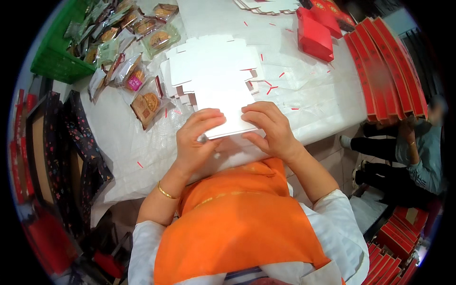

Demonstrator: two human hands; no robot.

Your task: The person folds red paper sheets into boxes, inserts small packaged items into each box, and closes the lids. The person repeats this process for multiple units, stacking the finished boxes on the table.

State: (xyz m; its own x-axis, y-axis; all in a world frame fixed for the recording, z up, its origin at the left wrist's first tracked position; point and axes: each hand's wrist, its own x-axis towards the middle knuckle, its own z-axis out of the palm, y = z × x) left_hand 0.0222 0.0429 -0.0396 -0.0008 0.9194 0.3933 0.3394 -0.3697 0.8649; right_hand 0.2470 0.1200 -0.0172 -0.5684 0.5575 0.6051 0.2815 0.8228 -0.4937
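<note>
A stack of flat white die-cut cardboard blanks (pixel 211 61) lies on the table in front of me, its narrow end pointing toward my body. My left hand (pixel 195 137) is at the left corner of that end, fingers curled over the edge and thumb below. At the right corner, my right hand (pixel 271 128) grips in the same way, fingertips on top and thumb near the front edge. More than one cardboard layer shows at the near edge between the hands. A wrapped pastry (pixel 147 104) lies left of the blanks.
A green crate (pixel 57 61) and many wrapped pastries fill the far left. Red paper boxes (pixel 315 35) stand far right beside stacked red cartons (pixel 384 71). Red paper scraps dot the white table cover (pixel 313 114). Another person (pixel 418 156) is at the right; dark floral boxes (pixel 83 137) stand left.
</note>
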